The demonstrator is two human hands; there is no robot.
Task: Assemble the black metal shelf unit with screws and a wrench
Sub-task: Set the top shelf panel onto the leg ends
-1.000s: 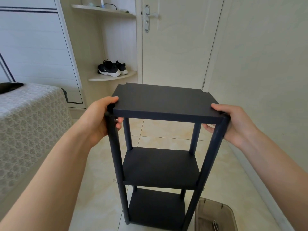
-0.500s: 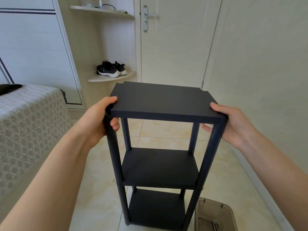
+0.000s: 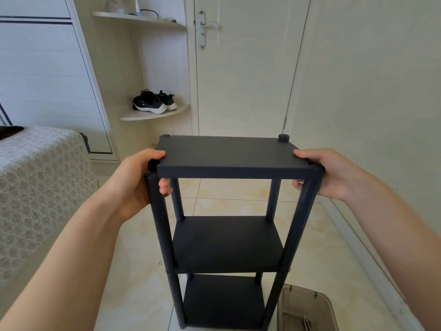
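A black shelf unit (image 3: 226, 242) with three tiers stands upright on the tiled floor in front of me. Its top panel (image 3: 229, 154) sits level on four round posts, and the far post ends show at both back corners. My left hand (image 3: 136, 182) grips the near left corner, thumb on top and fingers curled under beside the post. My right hand (image 3: 329, 173) grips the near right corner the same way. No wrench or loose screw can be made out.
A brownish plastic bin (image 3: 307, 309) with a metal item inside sits on the floor at the lower right, beside the shelf's foot. A bed with a patterned cover (image 3: 35, 182) lies to the left. A closed door (image 3: 241, 68) and corner shelves with black sneakers (image 3: 152, 102) stand behind.
The top panel has dropped lower onto the posts and the back post ends now show above it. Both hands stayed on the near corners.
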